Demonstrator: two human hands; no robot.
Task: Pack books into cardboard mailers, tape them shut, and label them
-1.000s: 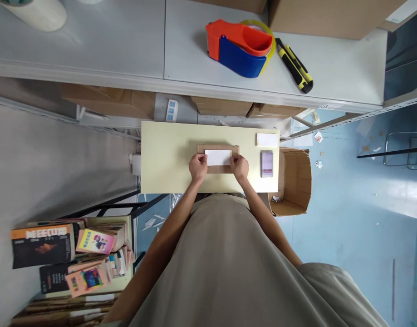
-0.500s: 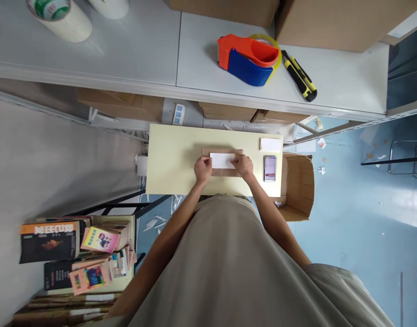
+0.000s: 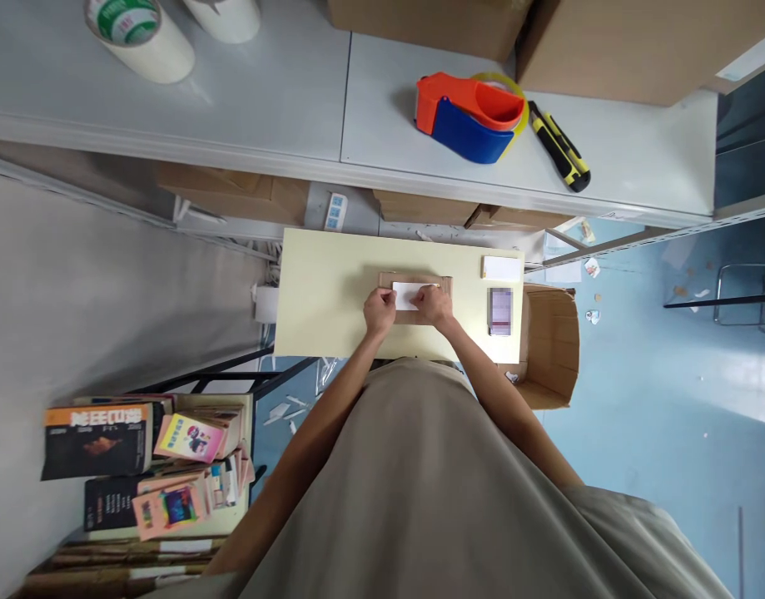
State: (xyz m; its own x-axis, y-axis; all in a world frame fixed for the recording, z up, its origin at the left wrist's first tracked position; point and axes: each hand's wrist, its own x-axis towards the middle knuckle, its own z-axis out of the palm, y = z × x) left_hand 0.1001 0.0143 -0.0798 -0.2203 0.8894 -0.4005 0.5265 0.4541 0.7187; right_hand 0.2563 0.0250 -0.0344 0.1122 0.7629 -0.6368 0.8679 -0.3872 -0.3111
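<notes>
On the pale yellow table [image 3: 325, 291] lies a flat brown cardboard parcel [image 3: 413, 277], with a white paper label [image 3: 404, 293] on its top. My left hand [image 3: 380, 311] is closed, its thumb and fingers pinching at the label's left edge. My right hand [image 3: 433, 305] is closed too, with curled fingers pressed on the middle of the label and covering its right part. Whether the label is stuck down cannot be seen.
At the table's right are a stack of white labels [image 3: 502, 268] and a phone [image 3: 500, 312]. An open carton [image 3: 550, 345] stands beyond the right edge. The shelf above holds a tape dispenser [image 3: 469, 121], a utility knife [image 3: 560, 148] and tape rolls [image 3: 161, 54]. Books [image 3: 98, 441] lie lower left.
My right hand has slid left from the label's right end to its middle. My left hand stays at the left edge. The whole view has shifted slightly.
</notes>
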